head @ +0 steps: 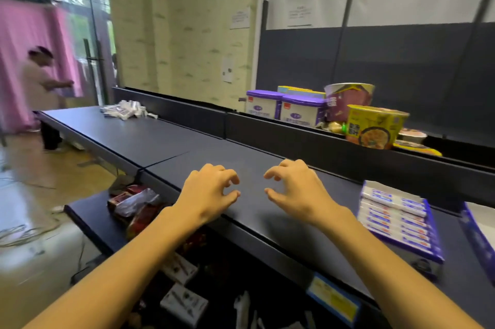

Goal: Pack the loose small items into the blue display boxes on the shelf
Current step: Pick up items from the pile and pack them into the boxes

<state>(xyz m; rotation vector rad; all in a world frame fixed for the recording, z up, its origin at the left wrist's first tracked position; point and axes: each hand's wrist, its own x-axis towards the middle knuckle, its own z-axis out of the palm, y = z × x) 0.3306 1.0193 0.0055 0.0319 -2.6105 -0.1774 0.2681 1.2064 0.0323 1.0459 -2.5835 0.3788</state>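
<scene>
My left hand point(211, 189) and my right hand point(296, 188) hover side by side over the dark shelf top point(166, 138), fingers loosely curled, holding nothing. A blue display box point(399, 217) filled with several white-and-blue packets stands on the shelf to the right of my right hand. The edge of a second blue box point(479, 237) shows at the far right. A pile of loose white small items point(124, 110) lies far off on the shelf's left end, out of reach of both hands.
Purple-lidded tubs point(284, 108) and instant noodle cups point(372, 127) stand on the raised shelf behind. Red snack packets point(134, 205) lie on a lower shelf at left. A person point(42, 79) stands at far left by a pink curtain. Cables lie on the floor.
</scene>
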